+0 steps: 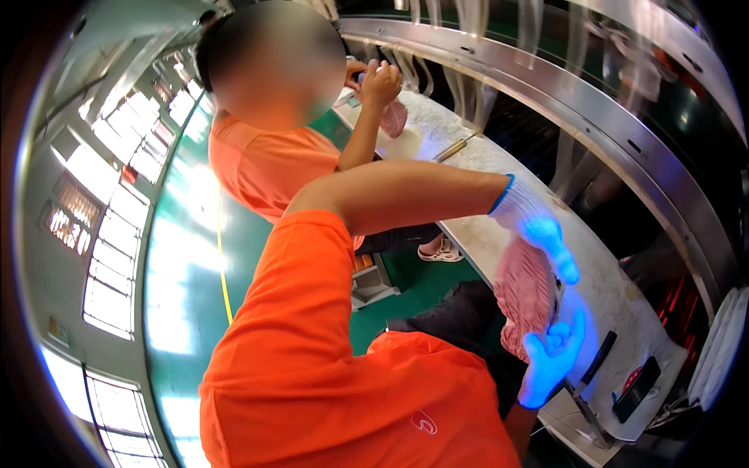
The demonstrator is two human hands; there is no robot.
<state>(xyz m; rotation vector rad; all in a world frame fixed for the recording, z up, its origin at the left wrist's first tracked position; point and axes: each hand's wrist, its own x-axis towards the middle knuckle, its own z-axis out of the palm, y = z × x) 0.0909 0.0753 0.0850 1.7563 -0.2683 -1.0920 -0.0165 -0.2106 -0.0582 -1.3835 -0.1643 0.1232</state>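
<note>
My left hand (538, 226), in a white glove that glows blue, reaches out over a pale worktable (484, 164) and grips the top of a pink ribbed knitted piece (527, 292). My right hand (554, 359), gloved the same way, holds the lower edge of the same piece. The piece hangs between the two hands at the table's near edge. My orange sleeve and bare forearm cross the middle of the picture.
A co-worker in an orange shirt sits further along the table, with a hand (380, 82) raised over another pink piece (394, 117). A black-handled tool (597, 359) and a flat black device (636, 390) lie beside my right hand. A curved metal rail (593, 117) runs behind the table. Green floor (179, 257) lies to the left.
</note>
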